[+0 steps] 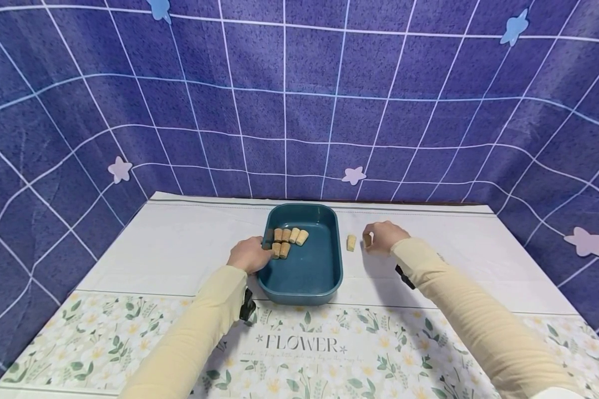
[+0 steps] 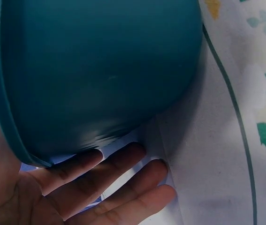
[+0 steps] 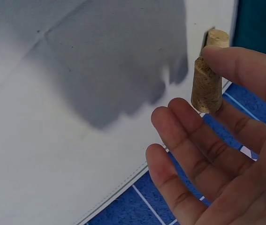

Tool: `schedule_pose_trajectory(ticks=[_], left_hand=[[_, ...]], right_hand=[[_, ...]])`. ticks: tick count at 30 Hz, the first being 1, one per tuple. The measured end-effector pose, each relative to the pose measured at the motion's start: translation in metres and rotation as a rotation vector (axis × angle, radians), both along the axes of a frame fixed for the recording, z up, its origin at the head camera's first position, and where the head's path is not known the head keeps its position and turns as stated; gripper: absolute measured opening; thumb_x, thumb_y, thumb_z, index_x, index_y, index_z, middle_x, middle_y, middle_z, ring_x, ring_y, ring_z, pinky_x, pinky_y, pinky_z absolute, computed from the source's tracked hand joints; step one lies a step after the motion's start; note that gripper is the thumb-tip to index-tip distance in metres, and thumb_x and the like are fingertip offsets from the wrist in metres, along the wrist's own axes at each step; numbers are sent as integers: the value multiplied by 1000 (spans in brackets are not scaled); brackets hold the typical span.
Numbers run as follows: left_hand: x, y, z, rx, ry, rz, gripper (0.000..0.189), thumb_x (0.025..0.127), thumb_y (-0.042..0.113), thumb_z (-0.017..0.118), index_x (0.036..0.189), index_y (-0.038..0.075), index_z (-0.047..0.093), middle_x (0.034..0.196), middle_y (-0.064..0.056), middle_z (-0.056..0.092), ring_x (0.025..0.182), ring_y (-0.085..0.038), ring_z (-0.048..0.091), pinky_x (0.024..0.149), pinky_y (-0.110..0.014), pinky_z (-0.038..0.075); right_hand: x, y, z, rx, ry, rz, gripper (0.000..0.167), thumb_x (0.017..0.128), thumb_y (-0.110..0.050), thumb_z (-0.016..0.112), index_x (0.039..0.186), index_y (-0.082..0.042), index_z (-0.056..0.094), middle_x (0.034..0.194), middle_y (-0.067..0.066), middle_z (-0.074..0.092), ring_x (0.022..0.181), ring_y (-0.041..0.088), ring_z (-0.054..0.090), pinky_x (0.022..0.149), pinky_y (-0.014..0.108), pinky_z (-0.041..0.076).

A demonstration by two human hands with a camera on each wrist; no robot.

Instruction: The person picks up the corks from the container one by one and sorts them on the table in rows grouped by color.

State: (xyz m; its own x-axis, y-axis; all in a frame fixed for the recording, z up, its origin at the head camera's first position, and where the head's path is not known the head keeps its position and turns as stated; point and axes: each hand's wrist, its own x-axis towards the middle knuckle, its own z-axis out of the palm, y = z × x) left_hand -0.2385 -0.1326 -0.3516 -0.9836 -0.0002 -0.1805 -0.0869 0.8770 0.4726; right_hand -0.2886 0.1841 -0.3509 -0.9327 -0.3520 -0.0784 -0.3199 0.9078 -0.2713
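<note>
A deep teal rectangular tray [image 1: 304,285] stands on the table. My left hand [image 1: 249,255] holds its left side, thumb over the rim, and in the left wrist view the fingers [image 2: 123,164] stretch along the outer wall. Inside, several cork stoppers [image 1: 285,235] lie grouped at the left, some darker brown, some paler. Right of the tray, my right hand [image 1: 385,237] pinches another cork stopper [image 3: 206,86] between thumb and index finger, the other fingers loosely spread. One pale cork stopper [image 1: 351,243] is on the table between the tray and this hand.
The table wears a white cover [image 1: 189,238] with a flower-printed front band [image 1: 309,366]. Behind it and along both sides hangs a blue grid-patterned curtain [image 1: 299,122] with star shapes.
</note>
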Motion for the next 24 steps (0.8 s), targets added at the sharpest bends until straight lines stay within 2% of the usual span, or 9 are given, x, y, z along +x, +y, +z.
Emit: schedule_pose_trajectory(ticks=[4,9,13,19,24], left_hand=[[0,0,1,3,0,0,43,100,23,58,131,-6,62,112,-22,70,96,-34,65,89,-47,53],[1,0,1,7,3,-3,40,100,23,58,128,-6,63,110,-21,70,92,-32,65,87,-46,53],[1,0,0,6,1,-5,41,101,23,57,130,-6,63,114,-23,69,97,-35,66,89,-47,53],[0,0,-2,6,7,-2,41,101,22,58,131,-6,62,116,-24,69,102,-38,67,91,-49,53],[0,0,-1,2,5,0,43,101,23,58,132,-6,61,117,-24,69,104,-38,66,93,-49,53]], right_hand=[[-1,-1,-3,15,-2,-16,18,77,-7,74,95,-8,70,83,6,66,75,23,59,72,40,50],[-3,-2,-7,40,-9,-38,25,77,-7,73,102,-6,71,87,9,67,80,26,59,76,43,52],[-6,-4,-9,69,-25,-66,34,78,-7,74,112,-3,71,95,13,69,83,28,59,81,46,53],[-7,-4,-12,73,-29,-91,40,77,-8,76,117,-3,71,107,20,70,92,31,62,85,51,54],[-7,-7,-11,93,-32,-100,42,79,-7,72,120,-3,70,108,20,69,90,31,60,80,50,54]])
